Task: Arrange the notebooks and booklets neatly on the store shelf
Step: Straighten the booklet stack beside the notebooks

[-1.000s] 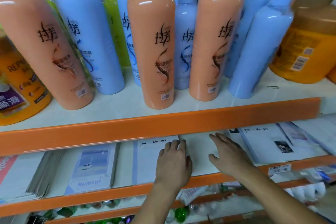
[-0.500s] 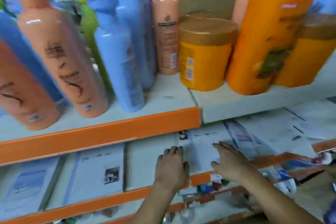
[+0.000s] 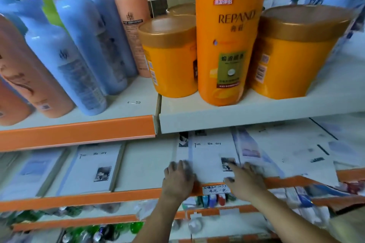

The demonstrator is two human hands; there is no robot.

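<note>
Resting flat with fingers spread, the left hand (image 3: 178, 178) and right hand (image 3: 244, 180) press on a thin white paper "Time Memory" booklet (image 3: 211, 160) at the orange shelf lip (image 3: 276, 180), grasping nothing. Leftward, a matching glossy booklet (image 3: 94, 169) lies squared; rightward, flat blurred white booklets (image 3: 286, 150) overlap askew, apparently still unsorted. Above stand smooth orange plastic tubs (image 3: 171, 61).

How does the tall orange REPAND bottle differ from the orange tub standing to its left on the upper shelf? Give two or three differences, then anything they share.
The REPAND bottle is tall and slim; the orange tub is short and squat. The bottle is orange right to its top, while the tub carries a wide brown lid. The bottle stands nearer the shelf edge than the tub. Both are orange, upright and on the same shelf.
</note>
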